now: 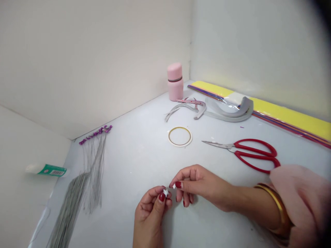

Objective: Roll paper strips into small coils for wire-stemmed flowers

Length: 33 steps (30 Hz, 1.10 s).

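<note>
My left hand (151, 212) is low in the middle of the view, its thumb and fingers pinched on a tiny white paper star (166, 193). My right hand (199, 186) reaches in from the right, wearing a gold bangle (274, 203), and its thumb and forefinger pinch the same small white piece from the other side. Both hands hover just above the pale table (134, 155). The fingernails are painted dark red.
Red-handled scissors (248, 153) lie to the right of a thin tape ring (180, 136). Behind are a pink bottle (175, 82), grey paper strips (227, 112) and coloured paper sheets (284, 115). Thin wires with purple tips (90, 162) and a glue tube (48, 169) lie left.
</note>
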Motion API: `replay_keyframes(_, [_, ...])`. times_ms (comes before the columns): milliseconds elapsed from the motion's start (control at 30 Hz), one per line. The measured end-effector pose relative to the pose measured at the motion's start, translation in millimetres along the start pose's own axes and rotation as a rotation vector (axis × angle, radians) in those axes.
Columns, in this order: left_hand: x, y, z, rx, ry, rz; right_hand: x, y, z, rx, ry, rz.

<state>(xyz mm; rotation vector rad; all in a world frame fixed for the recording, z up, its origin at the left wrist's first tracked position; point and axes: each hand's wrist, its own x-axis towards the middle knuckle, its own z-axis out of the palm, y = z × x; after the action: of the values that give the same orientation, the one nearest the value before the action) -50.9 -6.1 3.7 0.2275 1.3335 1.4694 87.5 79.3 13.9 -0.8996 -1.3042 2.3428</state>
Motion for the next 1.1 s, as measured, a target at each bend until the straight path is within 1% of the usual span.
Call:
replay_keyframes(233, [1, 2, 2.0, -0.037, 0.019, -0.008, -1, -1, 0, 0.020, -0.011, -0.009])
replay_keyframes(333, [1, 2, 2.4, -0.067, 0.022, -0.032, 0, 0, -2, -0.033, 0.028, -0.026])
replay_keyframes(400, [0, 3, 2.3, -0.092, 0.009, -0.050, 1, 1, -5, -0.115, 0.077, -0.059])
replay_keyframes(467, [1, 4, 1.9, -0.112, -0.008, -0.062, 2, 2, -8, -0.253, 0.138, -0.133])
replay_keyframes(600, [1, 5, 0.0, -0.138, -0.043, -0.074, 4, -1, -14, -0.589, 0.259, -0.359])
replay_keyframes(700, [0, 6, -1.9, -0.158, -0.092, -0.071, 3, -6, -16, -0.714, 0.300, -0.495])
replay_keyframes(767, [-2, 5, -3.0, -0.160, -0.136, -0.057, 4, -7, -18, -0.788, 0.320, -0.514])
replay_keyframes(800, [-2, 5, -3.4, -0.162, -0.159, -0.050, 4, -7, -19, -0.823, 0.332, -0.491])
replay_keyframes(867, [-3, 4, -3.6, -0.176, -0.203, -0.023, 7, -6, -25, -0.863, 0.417, -0.401])
replay_keyframes(933, [-3, 3, -3.3, -0.185, -0.205, 0.010, 11, -6, -31, -0.870, 0.457, -0.440])
replay_keyframes(1000, [-1, 3, -3.0, -0.154, -0.184, 0.050, 14, -11, -32, -0.867, 0.487, -0.486])
replay_keyframes(1067, [0, 5, -3.5, -0.051, -0.150, 0.152, 17, -22, -24, -0.941, 0.462, -0.538])
replay_keyframes(1100, [0, 5, -4.2, 0.043, -0.139, 0.237, 19, -30, -15, -1.006, 0.418, -0.576])
